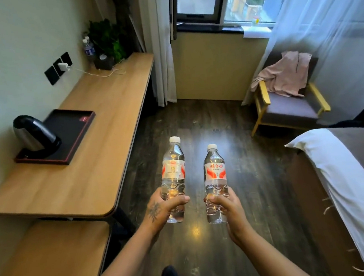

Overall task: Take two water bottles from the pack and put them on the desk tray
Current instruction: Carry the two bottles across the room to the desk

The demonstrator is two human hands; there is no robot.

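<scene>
Each hand holds one clear water bottle upright over the dark floor. My left hand (161, 208) grips the lower part of the left bottle (173, 172), which has a white cap and a red-and-white label. My right hand (224, 205) grips the lower part of the right bottle (215, 174), which looks the same. The black desk tray (75, 123) with a red edge lies on the wooden desk (101, 145) to the left, well ahead of my hands. A steel-and-black kettle (35, 136) stands on the tray's near left part. The pack is not in view.
Two more bottles (88, 48), a plant (107, 40) and a charger with cable (64, 67) sit at the desk's far end. A lower wooden shelf (48, 262) lies at near left. An armchair with pink clothing (288, 96) stands ahead right, a bed (349, 177) at right.
</scene>
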